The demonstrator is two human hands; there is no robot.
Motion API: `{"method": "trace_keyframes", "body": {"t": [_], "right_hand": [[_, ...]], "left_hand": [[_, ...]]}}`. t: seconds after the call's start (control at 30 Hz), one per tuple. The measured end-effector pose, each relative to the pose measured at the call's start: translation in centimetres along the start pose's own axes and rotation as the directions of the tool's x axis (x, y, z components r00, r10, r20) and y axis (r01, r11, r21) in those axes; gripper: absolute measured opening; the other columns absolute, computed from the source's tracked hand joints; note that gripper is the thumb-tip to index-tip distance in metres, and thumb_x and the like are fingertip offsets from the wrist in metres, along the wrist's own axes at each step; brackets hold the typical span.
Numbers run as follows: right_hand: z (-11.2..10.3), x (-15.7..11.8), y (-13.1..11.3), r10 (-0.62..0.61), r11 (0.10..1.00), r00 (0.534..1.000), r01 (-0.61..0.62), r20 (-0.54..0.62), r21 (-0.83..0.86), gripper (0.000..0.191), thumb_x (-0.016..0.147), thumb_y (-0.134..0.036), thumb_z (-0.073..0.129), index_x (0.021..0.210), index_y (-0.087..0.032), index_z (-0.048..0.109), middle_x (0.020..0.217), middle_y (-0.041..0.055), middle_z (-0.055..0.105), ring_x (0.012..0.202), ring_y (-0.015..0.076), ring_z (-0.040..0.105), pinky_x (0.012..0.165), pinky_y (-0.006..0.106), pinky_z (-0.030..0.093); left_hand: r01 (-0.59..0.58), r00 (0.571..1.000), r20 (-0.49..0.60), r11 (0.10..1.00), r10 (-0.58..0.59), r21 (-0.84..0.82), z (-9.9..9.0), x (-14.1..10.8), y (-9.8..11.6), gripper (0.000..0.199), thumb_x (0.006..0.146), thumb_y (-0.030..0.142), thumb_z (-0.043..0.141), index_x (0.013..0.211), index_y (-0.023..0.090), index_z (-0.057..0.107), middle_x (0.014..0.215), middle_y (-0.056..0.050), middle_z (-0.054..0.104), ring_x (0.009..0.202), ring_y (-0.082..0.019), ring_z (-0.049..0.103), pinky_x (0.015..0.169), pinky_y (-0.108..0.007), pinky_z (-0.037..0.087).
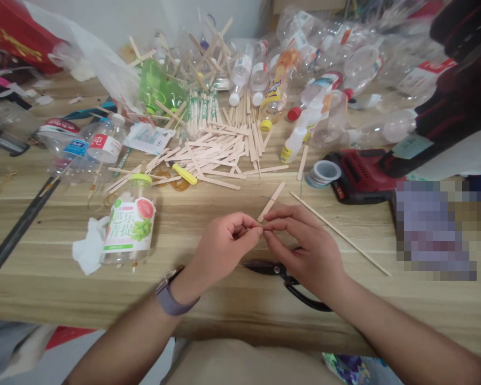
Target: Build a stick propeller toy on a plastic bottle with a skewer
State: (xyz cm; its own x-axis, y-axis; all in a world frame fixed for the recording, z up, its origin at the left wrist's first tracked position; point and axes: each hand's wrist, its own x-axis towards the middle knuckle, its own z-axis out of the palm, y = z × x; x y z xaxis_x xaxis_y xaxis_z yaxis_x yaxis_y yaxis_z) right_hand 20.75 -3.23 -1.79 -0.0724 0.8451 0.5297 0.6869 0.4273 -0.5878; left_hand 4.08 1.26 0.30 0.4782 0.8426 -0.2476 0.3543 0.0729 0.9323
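Note:
My left hand (228, 243) and my right hand (308, 243) meet at their fingertips above the wooden table (208, 299). Both hands are pinched closed on something too small to make out; a thin dark wire or thread shows just above them. Beyond the fingertips lies a flat wooden stick (273, 199). Black-handled scissors (278, 270) rest on the table, partly hidden by my right hand. To the right of that hand is a thin round stick (342, 235). A roll of wire or tape (323, 174) sits further back.
A labelled plastic jar (129, 227) stands at the left beside a crumpled tissue (88, 246). Piled wooden sticks (216, 155), a yellow-handled tool (185, 174) and several plastic bottles (260, 75) fill the back. On the right are a red-and-black battery tool (364, 174) and a blurred-out object (433, 230).

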Motion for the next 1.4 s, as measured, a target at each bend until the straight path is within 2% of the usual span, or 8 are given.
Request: {"method": "trace_keyframes", "body": {"t": [0.2,0.3,0.4,0.57,0.7,0.93,1.27,1.4], "right_hand": [[-0.4,0.4,-0.1,0.119,0.986,0.991,-0.126,0.069,0.108,0.011,0.081,-0.012,0.058,0.074,-0.021,0.061,0.091,0.0071,0.066,0.085,0.0205,0.066,0.074,0.034,0.052],[-0.9,0.8,0.0,0.242,0.906,0.950,-0.294,0.199,0.303,0.017,0.084,-0.017,0.054,0.068,-0.021,0.059,0.094,0.0070,0.066,0.089,0.0209,0.066,0.075,0.033,0.052],[-1.2,0.9,0.3,0.313,0.836,0.924,-0.379,0.221,0.398,0.020,0.086,-0.019,0.051,0.067,-0.021,0.056,0.098,0.0063,0.067,0.094,0.0213,0.065,0.077,0.033,0.052],[-0.9,0.7,0.3,0.180,0.946,0.980,-0.197,0.089,0.258,0.003,0.086,-0.020,0.061,0.087,-0.022,0.061,0.099,0.0072,0.065,0.096,0.0221,0.064,0.085,0.038,0.051],[-0.6,0.5,0.2,0.068,0.992,0.994,-0.077,0.089,0.104,0.008,0.089,-0.016,0.059,0.091,-0.024,0.061,0.094,0.0057,0.065,0.091,0.0203,0.065,0.077,0.034,0.053],[-0.8,0.6,0.2,0.026,1.000,1.000,-0.026,0.005,-0.010,0.006,0.093,-0.018,0.053,0.089,-0.023,0.054,0.083,0.0037,0.063,0.074,0.0189,0.062,0.064,0.032,0.051],[-0.7,0.6,0.2,-0.045,0.998,0.997,0.048,0.070,-0.038,0.016,0.091,-0.008,0.052,0.086,-0.023,0.054,0.076,0.0010,0.060,0.070,0.0167,0.060,0.059,0.028,0.046],[-1.3,0.9,-0.1,-0.072,0.996,0.996,0.074,0.042,-0.044,0.020,0.091,-0.006,0.047,0.084,-0.024,0.049,0.075,0.0011,0.058,0.068,0.0169,0.059,0.057,0.029,0.044]], "left_hand": [[-0.098,0.994,-0.029,0.981,0.104,0.166,0.4,-0.5,0.0,0.011,0.082,0.025,0.056,0.078,0.018,0.062,0.057,0.007,0.049,0.052,-0.008,0.041,0.050,-0.020,0.032],[-0.122,0.990,-0.050,0.977,0.132,0.175,0.2,-0.5,0.1,0.009,0.081,0.024,0.056,0.078,0.018,0.062,0.055,0.007,0.047,0.050,-0.008,0.040,0.049,-0.020,0.031],[-0.108,0.986,-0.105,0.981,0.126,0.164,-0.1,-0.3,0.0,0.012,0.083,0.027,0.056,0.077,0.018,0.061,0.055,0.007,0.047,0.050,-0.008,0.040,0.049,-0.020,0.031],[-0.103,0.986,-0.116,0.984,0.120,0.142,-0.2,-0.1,0.0,0.012,0.083,0.027,0.056,0.077,0.018,0.061,0.056,0.006,0.048,0.052,-0.008,0.041,0.049,-0.020,0.032],[-0.097,0.988,-0.108,0.988,0.110,0.121,-0.2,-0.2,0.1,0.015,0.085,0.029,0.056,0.078,0.018,0.062,0.057,0.006,0.050,0.053,-0.009,0.043,0.050,-0.020,0.033],[-0.103,0.987,-0.115,0.991,0.113,0.088,-0.3,-0.3,0.0,0.015,0.086,0.030,0.056,0.079,0.018,0.063,0.056,0.006,0.048,0.052,-0.008,0.042,0.049,-0.020,0.032],[-0.117,0.988,-0.090,0.991,0.122,0.062,-0.3,-0.3,0.0,0.016,0.089,0.031,0.056,0.081,0.018,0.063,0.057,0.006,0.047,0.052,-0.008,0.041,0.049,-0.020,0.032],[-0.139,0.940,-0.306,0.988,0.152,0.065,-1.7,0.1,-0.1,0.017,0.089,0.035,0.058,0.085,0.019,0.064,0.065,0.004,0.055,0.059,-0.009,0.046,0.055,-0.021,0.037]]}}
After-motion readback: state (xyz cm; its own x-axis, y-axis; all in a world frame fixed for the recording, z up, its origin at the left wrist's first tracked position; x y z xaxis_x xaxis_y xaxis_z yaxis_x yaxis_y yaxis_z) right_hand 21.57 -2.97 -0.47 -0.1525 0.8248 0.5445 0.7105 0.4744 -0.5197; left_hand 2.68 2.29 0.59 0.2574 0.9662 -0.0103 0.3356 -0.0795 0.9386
